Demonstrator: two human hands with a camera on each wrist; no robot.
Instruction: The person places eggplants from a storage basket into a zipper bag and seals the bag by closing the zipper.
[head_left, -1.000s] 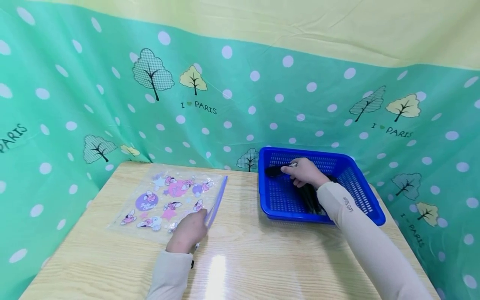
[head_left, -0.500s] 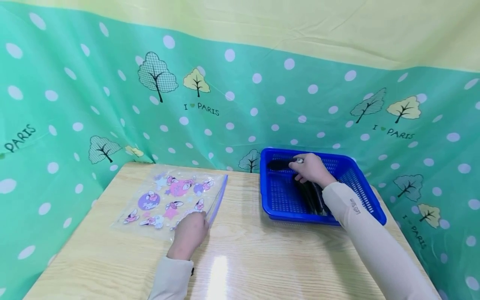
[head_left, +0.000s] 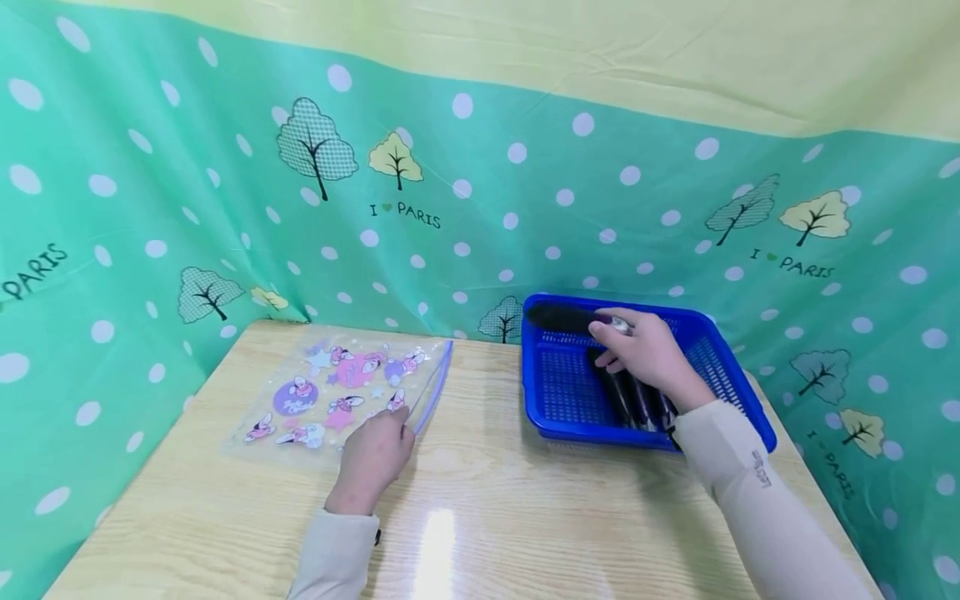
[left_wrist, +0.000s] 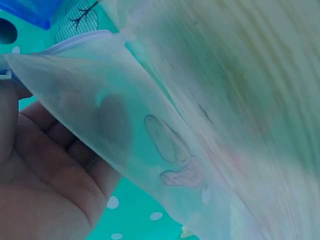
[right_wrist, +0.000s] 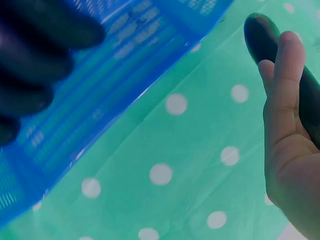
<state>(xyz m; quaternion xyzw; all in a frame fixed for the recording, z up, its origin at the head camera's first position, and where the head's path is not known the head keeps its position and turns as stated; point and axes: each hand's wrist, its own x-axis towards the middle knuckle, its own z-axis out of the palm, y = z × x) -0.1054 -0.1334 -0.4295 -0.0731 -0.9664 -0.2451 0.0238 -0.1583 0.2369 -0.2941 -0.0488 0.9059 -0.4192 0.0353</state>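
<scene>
A clear zip bag (head_left: 300, 400) with pink and purple cartoon prints lies flat on the table at the left. My left hand (head_left: 375, 458) pinches its near corner beside the purple zip strip (head_left: 435, 387); in the left wrist view the bag film (left_wrist: 150, 135) rises past the palm (left_wrist: 50, 185). Over the back left of the blue basket (head_left: 592, 435), my right hand (head_left: 652, 350) grips one end of a long dark eggplant (head_left: 558, 318), which lies about level. More eggplants (head_left: 626, 398) sit in the basket below the hand, partly hidden by it.
The wooden table (head_left: 480, 492) has a bright light reflection near its front. A green polka-dot curtain (head_left: 450, 225) hangs behind and at both sides, close to the basket.
My right hand has lifted the eggplant up from the basket's floor to about rim height and shifted right. My left hand has stayed at the bag's corner, with only slight movement.
</scene>
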